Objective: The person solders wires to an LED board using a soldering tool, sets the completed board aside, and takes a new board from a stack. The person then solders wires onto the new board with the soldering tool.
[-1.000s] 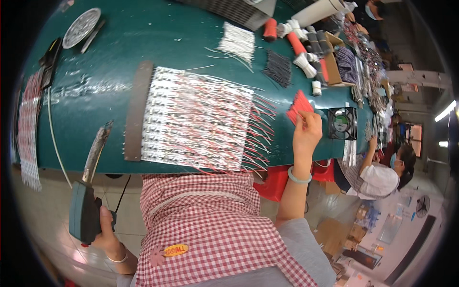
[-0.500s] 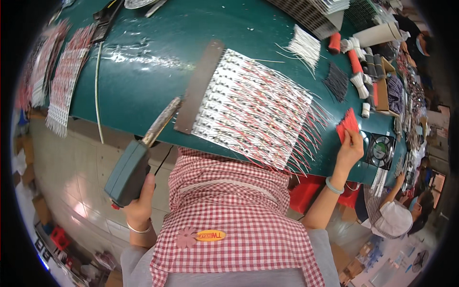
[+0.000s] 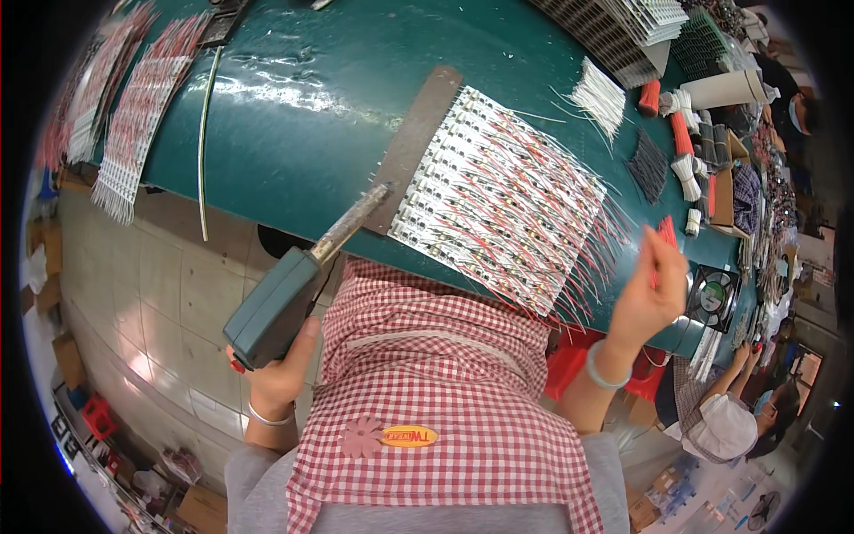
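- My left hand [image 3: 277,378] is wrapped tight around the green handle of a soldering gun [image 3: 294,289], down at about 7 o'clock, below the table's edge.
- The gun's metal barrel points up toward 1 o'clock, its tip just at the near end of a flat metal bar [image 3: 416,142].
- My right hand [image 3: 648,298], at 3 o'clock, pinches a small bunch of red wires [image 3: 663,242] between closed fingers.
- Between my hands lies a panel of white circuit strips [image 3: 503,196] with red and white leads fanning off its right edge, resting on the green table [image 3: 302,107].
- The bar lies along the panel's left side, touching it.
- More strip panels [image 3: 133,107] lie at 10 o'clock; bundles of white wires [image 3: 600,93] at 1 o'clock.
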`<control>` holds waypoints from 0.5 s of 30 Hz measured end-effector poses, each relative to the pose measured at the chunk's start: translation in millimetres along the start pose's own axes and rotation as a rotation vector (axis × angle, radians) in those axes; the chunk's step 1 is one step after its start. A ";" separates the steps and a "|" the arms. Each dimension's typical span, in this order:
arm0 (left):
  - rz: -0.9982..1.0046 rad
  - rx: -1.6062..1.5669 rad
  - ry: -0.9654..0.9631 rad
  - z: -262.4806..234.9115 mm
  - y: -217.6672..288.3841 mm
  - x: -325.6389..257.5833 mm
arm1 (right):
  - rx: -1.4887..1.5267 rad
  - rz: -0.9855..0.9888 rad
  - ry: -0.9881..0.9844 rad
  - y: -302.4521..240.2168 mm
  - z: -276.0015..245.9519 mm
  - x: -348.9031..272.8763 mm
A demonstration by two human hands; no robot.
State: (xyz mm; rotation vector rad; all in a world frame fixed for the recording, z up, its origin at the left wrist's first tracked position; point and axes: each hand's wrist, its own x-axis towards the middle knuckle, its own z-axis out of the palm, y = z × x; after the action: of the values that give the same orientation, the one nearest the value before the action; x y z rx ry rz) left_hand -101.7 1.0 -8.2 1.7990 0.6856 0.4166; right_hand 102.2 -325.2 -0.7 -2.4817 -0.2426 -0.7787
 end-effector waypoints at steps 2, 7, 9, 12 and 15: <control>-0.067 -0.070 -0.028 1.4 1.1 -3.8 | 0.196 -0.093 -0.159 -41.4 16.6 -7.8; 0.019 -0.042 -0.078 -0.3 1.9 -8.1 | 0.513 -0.228 -0.410 -106.2 58.4 -35.8; 0.038 -0.013 -0.115 -2.2 2.3 -6.7 | 0.481 -0.279 -0.454 -113.3 69.1 -43.5; 0.120 0.085 -0.181 -2.0 3.6 -4.2 | 0.454 -0.293 -0.453 -113.8 75.4 -51.5; 0.079 0.065 -0.234 0.5 5.2 -2.1 | 0.418 -0.295 -0.469 -111.8 76.0 -56.5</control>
State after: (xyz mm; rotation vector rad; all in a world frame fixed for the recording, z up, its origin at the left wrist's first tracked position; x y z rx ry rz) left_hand -101.7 -1.9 -3.4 1.9040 0.4699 0.2329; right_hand 57.2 -190.9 -38.4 -2.2091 -0.8609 -0.2035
